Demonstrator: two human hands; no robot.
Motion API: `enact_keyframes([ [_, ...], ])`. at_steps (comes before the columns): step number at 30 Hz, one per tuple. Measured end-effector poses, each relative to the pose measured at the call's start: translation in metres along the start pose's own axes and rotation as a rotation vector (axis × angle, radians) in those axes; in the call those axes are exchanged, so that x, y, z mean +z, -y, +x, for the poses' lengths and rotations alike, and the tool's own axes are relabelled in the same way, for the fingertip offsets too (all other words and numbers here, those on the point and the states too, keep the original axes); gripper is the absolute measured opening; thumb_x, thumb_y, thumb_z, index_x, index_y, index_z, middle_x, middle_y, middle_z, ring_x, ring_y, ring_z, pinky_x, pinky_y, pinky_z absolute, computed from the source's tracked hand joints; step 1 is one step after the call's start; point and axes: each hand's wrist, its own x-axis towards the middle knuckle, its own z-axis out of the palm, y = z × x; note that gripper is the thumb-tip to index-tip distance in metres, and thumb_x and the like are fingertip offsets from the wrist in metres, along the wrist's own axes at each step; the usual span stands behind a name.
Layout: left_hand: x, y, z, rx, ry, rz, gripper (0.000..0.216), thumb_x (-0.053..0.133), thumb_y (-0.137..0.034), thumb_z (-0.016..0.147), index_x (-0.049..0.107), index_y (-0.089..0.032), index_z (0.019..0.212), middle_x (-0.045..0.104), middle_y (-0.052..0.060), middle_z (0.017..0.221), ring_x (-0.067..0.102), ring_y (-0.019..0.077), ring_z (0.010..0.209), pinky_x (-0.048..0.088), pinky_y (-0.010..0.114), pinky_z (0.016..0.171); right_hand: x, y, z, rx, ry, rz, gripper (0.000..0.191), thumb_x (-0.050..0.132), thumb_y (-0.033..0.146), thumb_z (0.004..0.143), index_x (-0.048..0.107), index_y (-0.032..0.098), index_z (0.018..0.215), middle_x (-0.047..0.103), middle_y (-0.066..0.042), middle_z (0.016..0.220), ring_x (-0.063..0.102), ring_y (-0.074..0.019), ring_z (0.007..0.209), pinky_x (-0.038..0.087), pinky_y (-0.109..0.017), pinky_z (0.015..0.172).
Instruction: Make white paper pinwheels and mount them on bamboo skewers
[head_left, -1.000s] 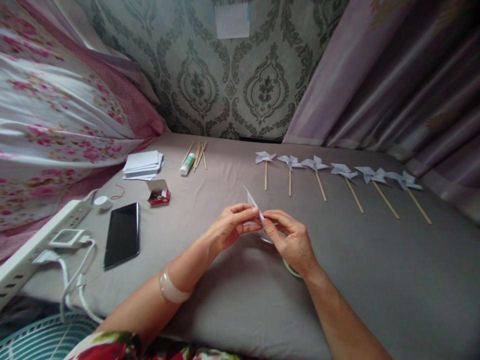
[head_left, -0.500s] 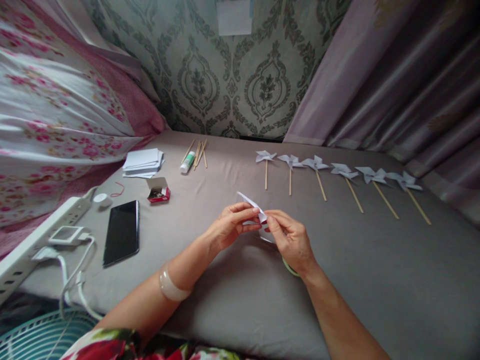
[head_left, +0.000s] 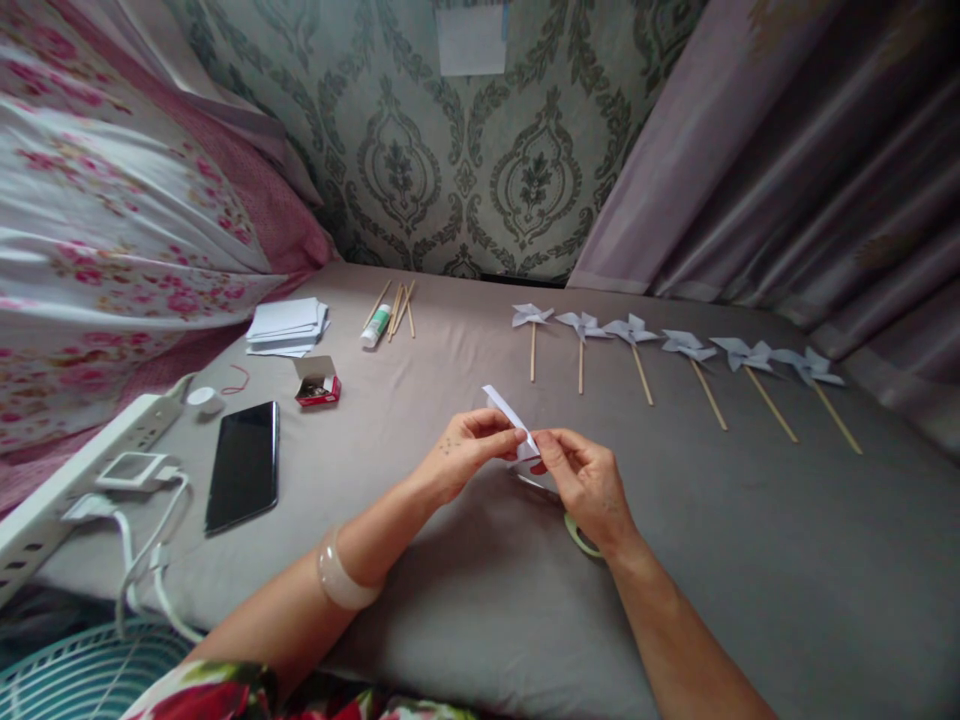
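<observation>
My left hand (head_left: 465, 455) and my right hand (head_left: 581, 480) meet over the grey sheet (head_left: 750, 550), both pinching a small folded piece of white paper (head_left: 506, 408). One corner of the paper sticks up to the upper left of my fingertips. Under my right wrist lie scissors with green handles (head_left: 579, 533), partly hidden. A pale bangle (head_left: 341, 580) sits on my left forearm.
Several finished paper pinwheels on wooden sticks (head_left: 675, 350) lie in a row at the right. At the left are a paper stack (head_left: 286, 325), glue stick (head_left: 375, 325), loose sticks (head_left: 401, 305), red box (head_left: 316, 382), phone (head_left: 244, 465), power strip (head_left: 67, 490) and a fan grille (head_left: 82, 675).
My fingers have shifted on the paper and turned it; its free corner now lies lower and flatter than a second ago. My hands stay in the same spot.
</observation>
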Motion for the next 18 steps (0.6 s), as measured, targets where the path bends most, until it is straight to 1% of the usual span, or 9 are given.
enact_keyframes([
  [2,0.001,0.001,0.000,0.024,-0.004,0.021,0.028,0.082,-0.036,0.061,0.070,-0.013,0.071,0.064,0.002,0.068,0.057,0.0114,0.063,0.046,0.025,0.065,0.001,-0.001,0.000,0.045,0.017,0.051,0.027,0.064,0.043,0.084,0.069,0.018,0.092,0.075,-0.006,0.083,0.071,-0.0190,0.073,0.059,-0.029,0.066],
  [4,0.001,0.001,0.000,0.021,-0.003,0.027,0.029,0.081,-0.039,0.063,0.069,-0.013,0.071,0.064,0.002,0.068,0.056,0.0116,0.063,0.046,0.026,0.066,0.001,-0.004,0.000,0.061,0.047,0.043,0.030,0.067,0.042,0.081,0.070,0.018,0.100,0.076,-0.007,0.092,0.072,-0.0202,0.078,0.059,-0.032,0.072],
  [7,-0.001,0.002,0.002,0.027,-0.010,0.076,0.032,0.078,-0.044,0.066,0.067,-0.014,0.070,0.063,0.002,0.068,0.056,0.0128,0.064,0.046,0.028,0.067,0.001,-0.006,0.002,0.081,0.024,-0.024,0.030,0.063,0.041,0.084,0.072,0.017,0.101,0.076,-0.007,0.089,0.071,-0.0189,0.072,0.059,-0.032,0.069],
  [9,-0.005,0.000,0.005,0.127,-0.117,0.164,0.033,0.077,-0.044,0.066,0.065,-0.014,0.072,0.062,0.002,0.070,0.054,0.0131,0.065,0.044,0.028,0.066,0.000,-0.005,0.004,0.097,-0.043,-0.027,0.031,0.060,0.041,0.085,0.073,0.016,0.098,0.075,-0.007,0.082,0.070,-0.0174,0.066,0.058,-0.029,0.063],
  [11,-0.012,-0.004,0.008,0.298,-0.315,0.299,0.032,0.080,-0.041,0.064,0.065,-0.016,0.078,0.063,0.003,0.078,0.054,0.0139,0.070,0.043,0.028,0.068,-0.001,-0.003,0.005,0.097,-0.100,-0.015,0.031,0.061,0.041,0.083,0.074,0.015,0.094,0.074,-0.006,0.077,0.069,-0.0166,0.063,0.057,-0.027,0.060],
  [13,-0.019,-0.010,0.009,0.453,-0.480,0.443,0.037,0.081,-0.037,0.062,0.068,-0.019,0.091,0.065,0.005,0.094,0.057,0.0166,0.083,0.044,0.029,0.076,-0.001,-0.002,0.006,0.084,-0.127,-0.013,0.030,0.063,0.041,0.082,0.074,0.015,0.091,0.074,-0.006,0.074,0.068,-0.0163,0.062,0.057,-0.027,0.059],
  [14,-0.022,-0.013,0.009,0.492,-0.506,0.497,0.039,0.081,-0.036,0.062,0.069,-0.020,0.096,0.066,0.006,0.102,0.057,0.0184,0.091,0.043,0.030,0.080,-0.001,-0.002,0.006,0.077,-0.131,-0.014,0.030,0.063,0.041,0.081,0.074,0.015,0.090,0.073,-0.006,0.074,0.068,-0.0162,0.061,0.057,-0.027,0.059],
  [16,-0.025,-0.018,0.008,0.463,-0.446,0.509,0.035,0.078,-0.038,0.066,0.072,-0.021,0.096,0.068,0.007,0.106,0.058,0.0210,0.098,0.043,0.031,0.083,-0.001,-0.003,0.006,0.066,-0.124,-0.019,0.029,0.062,0.041,0.082,0.073,0.015,0.089,0.073,-0.006,0.075,0.068,-0.0162,0.062,0.057,-0.027,0.060],
  [18,-0.025,-0.021,0.007,0.323,-0.320,0.388,0.032,0.074,-0.043,0.070,0.075,-0.019,0.090,0.071,0.008,0.096,0.061,0.0212,0.089,0.045,0.030,0.076,-0.001,-0.006,0.006,0.056,-0.117,-0.039,0.029,0.061,0.041,0.083,0.073,0.015,0.090,0.073,-0.006,0.075,0.068,-0.0164,0.063,0.058,-0.028,0.060],
])
